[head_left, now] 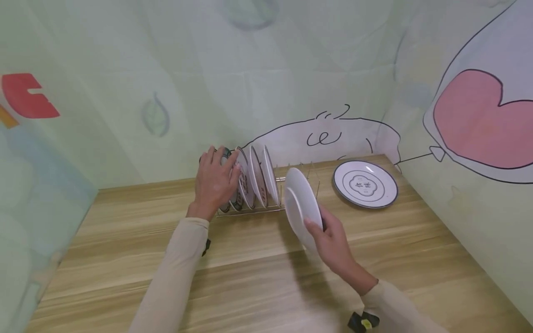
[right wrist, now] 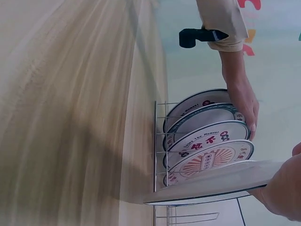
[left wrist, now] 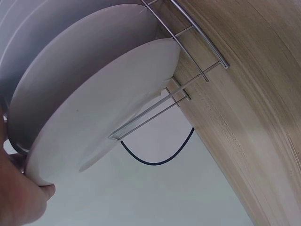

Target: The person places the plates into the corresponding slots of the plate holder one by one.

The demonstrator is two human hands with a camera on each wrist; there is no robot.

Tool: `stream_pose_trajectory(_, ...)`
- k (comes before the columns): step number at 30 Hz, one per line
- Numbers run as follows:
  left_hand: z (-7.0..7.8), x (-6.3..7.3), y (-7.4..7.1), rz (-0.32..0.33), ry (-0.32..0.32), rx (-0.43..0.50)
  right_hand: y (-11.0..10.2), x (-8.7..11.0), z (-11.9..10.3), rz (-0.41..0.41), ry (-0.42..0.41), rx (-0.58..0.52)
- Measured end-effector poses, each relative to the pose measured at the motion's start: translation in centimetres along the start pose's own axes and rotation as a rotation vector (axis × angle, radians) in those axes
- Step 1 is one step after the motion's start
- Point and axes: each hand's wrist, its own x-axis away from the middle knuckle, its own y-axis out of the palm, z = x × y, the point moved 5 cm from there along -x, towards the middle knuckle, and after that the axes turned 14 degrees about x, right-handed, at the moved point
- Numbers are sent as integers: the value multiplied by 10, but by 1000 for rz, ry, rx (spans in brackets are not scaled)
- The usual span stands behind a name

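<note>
My right hand (head_left: 333, 240) grips a white plate (head_left: 301, 203) by its edge, thumb on the pale face. It is tilted up near the rack's right part; the right wrist view shows the held plate (right wrist: 211, 186) nearly edge-on, with a dark rim line. Several patterned plates stand upright in a wire dish rack (head_left: 258, 210). My left hand (head_left: 216, 180) lies over the upper rims of the leftmost ones. In the left wrist view its fingers (left wrist: 23, 197) curl at the rim of the outermost plate (left wrist: 103, 108). Red lettering shows on a racked plate (right wrist: 207, 139).
A plate with a blue rim and central motif (head_left: 365, 184) lies flat to the right of the rack. The wooden table (head_left: 250, 277) meets a printed cloth backdrop (head_left: 187, 92) behind and on both sides. Thin wire dividers (head_left: 314, 178) rise at the rack's right end.
</note>
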Motion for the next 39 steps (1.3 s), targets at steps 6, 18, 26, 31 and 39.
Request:
stream_pose_trajectory(6,1,0,0,10,6,0,5,-13,2,10,34,-4)
stream_pose_trajectory(18,1,-2,-2,-2,1,-20,13,-44,3,24,-1,15)
stream_pose_trajectory(26,1,-1,-2,-14,-2,-16,19,-64,1,30,-56,7)
stream_pose_trajectory(31,0,-1,-2,-16,-3,-13,26,-74,-1,19,-66,-20)
stream_pose_trajectory(39,-2,0,0,-25,-9,-11,38,-87,1,44,-66,-28)
